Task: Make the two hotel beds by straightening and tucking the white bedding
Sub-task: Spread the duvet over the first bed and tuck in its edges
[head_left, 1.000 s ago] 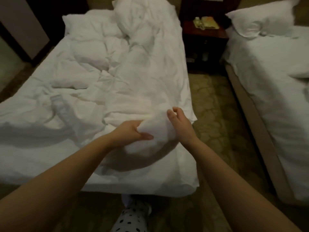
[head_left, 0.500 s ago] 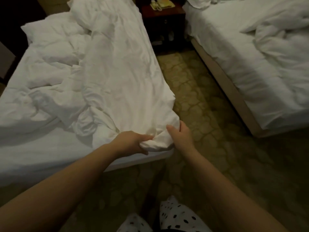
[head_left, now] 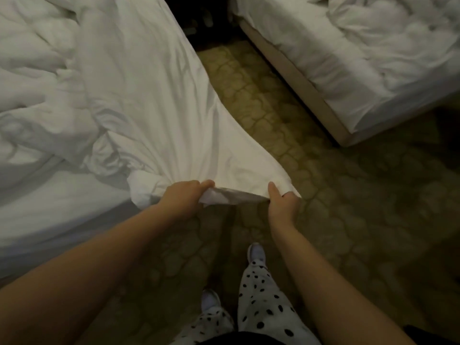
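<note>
Both arms stretched forward, left hand (head_left: 183, 196) and right hand (head_left: 282, 206) gripping the white duvet (head_left: 149, 100) edge, thumbs on top. Stretched taut off the left bed (head_left: 49, 215) corner, over the carpet (head_left: 336, 195).

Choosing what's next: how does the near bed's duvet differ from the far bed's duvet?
The near bed's duvet is gripped at its edge by the left hand and right hand, stretched past the mattress over the carpet; the far bed's duvet lies untouched. The near one is partly smooth; the far one bunched. Both are white.
</note>
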A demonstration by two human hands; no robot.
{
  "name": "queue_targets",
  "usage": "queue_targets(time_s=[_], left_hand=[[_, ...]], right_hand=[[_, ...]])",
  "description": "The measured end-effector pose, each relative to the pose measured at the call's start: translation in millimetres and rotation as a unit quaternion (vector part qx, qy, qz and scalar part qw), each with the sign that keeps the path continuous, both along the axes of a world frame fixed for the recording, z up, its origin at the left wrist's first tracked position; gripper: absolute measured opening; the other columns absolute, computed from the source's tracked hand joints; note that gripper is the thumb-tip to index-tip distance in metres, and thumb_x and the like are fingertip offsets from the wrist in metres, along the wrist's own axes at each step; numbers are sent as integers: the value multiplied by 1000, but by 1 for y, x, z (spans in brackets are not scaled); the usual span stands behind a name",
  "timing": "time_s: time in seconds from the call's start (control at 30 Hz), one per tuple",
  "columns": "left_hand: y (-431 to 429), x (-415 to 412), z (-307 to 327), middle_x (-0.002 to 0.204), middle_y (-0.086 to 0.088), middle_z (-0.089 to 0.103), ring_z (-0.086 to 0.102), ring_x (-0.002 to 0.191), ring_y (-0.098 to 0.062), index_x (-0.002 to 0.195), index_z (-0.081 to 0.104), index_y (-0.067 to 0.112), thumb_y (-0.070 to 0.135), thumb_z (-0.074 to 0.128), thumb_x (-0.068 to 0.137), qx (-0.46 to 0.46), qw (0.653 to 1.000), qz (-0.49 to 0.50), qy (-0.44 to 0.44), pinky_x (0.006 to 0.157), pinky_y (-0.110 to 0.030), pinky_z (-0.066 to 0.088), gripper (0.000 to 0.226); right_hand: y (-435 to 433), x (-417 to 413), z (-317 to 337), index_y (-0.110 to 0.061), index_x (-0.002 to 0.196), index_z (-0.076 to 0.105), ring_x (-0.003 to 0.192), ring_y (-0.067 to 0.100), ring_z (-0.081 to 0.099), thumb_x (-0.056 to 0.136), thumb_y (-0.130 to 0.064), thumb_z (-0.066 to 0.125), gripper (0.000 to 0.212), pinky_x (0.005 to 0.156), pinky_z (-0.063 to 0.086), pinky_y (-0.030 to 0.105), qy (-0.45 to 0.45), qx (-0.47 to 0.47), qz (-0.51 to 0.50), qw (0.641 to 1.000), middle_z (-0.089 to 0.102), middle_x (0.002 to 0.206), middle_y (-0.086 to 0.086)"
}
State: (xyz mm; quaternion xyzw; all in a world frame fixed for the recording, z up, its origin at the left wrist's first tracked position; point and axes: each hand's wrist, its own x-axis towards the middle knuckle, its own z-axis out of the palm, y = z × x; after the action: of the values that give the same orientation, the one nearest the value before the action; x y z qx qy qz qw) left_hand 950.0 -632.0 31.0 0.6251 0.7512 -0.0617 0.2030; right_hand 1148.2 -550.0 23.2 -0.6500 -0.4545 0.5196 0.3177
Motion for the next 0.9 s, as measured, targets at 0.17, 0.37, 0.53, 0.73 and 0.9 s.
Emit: queue_targets(time_s=[0.17,0.37,0.53,0.73,0.9], left_hand=[[-8,4,-11,117,-5,55,57,105,-26,134,41,28,25,55,93,40,999,-33,-2,88,-32,43,43],[-11,12,-37,112,-7,51,56,101,-27,132,47,24,29,47,97,-18,999,-33,-13,87,-31,43,36],[2,19,-30,97,-9,63,58,95,-27,97,60,14,44,46,96,-21,997,-12,-70,76,-32,39,34],[-6,38,-52,106,-6,59,55,97,-20,101,60,17,39,49,95,-68,991,16,-110,76,-29,39,25],[-23,40,-64,139,-1,43,42,125,-20,139,42,26,39,49,95,-95,988,35,-117,102,-34,37,46]], right_hand=[[-29,22,-26,-1,110,62,104,26,57,97,-35,51,38,93,49,39,-91,38,-8,995,61,110,12],[-26,38,-52,-14,70,58,93,32,55,95,-38,53,35,91,46,49,-198,47,16,979,57,94,13],[-10,44,-50,-16,59,42,55,13,41,96,-36,54,43,62,41,35,-191,47,-12,980,45,58,-1],[-4,61,-78,-11,92,60,94,27,57,95,-31,54,22,90,49,45,-211,-131,1,969,63,98,11],[24,48,-62,-14,143,35,133,33,34,90,-32,60,61,108,34,49,-275,-121,75,951,36,147,12]])
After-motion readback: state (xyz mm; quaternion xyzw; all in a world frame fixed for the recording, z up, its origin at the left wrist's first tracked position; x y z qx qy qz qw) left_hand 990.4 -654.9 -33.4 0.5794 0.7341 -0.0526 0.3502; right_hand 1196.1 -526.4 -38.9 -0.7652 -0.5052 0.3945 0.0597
